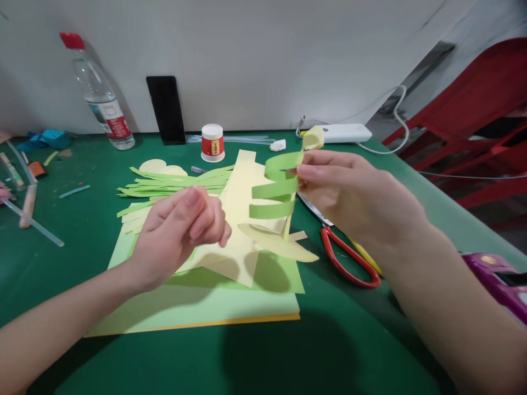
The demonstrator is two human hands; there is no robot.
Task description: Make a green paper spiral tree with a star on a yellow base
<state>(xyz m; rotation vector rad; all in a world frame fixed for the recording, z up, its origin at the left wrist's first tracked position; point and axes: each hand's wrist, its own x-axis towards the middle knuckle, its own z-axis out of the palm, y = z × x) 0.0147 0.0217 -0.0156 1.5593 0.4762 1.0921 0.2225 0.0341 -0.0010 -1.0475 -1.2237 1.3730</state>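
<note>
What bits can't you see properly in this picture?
Head view:
Left hand: curled fingers hide whether anything is inside.
Scissors: blades partly behind the right hand, which pinches the green paper coil.
Purple thing: cut off by the right edge.
Bottle label: print too small to read.

Two hands are showing, one left hand point(181, 230) and one right hand point(349, 197). One green paper spiral point(276, 186) is making three visible turns. One water bottle point(101, 93), one black phone point(166, 109), one paper cup point(213, 142), one white power bank point(343, 133) and one pair of red-handled scissors point(349, 263) are sitting around. The cut green strips point(173, 184) are overlapping too closely to count.
</note>
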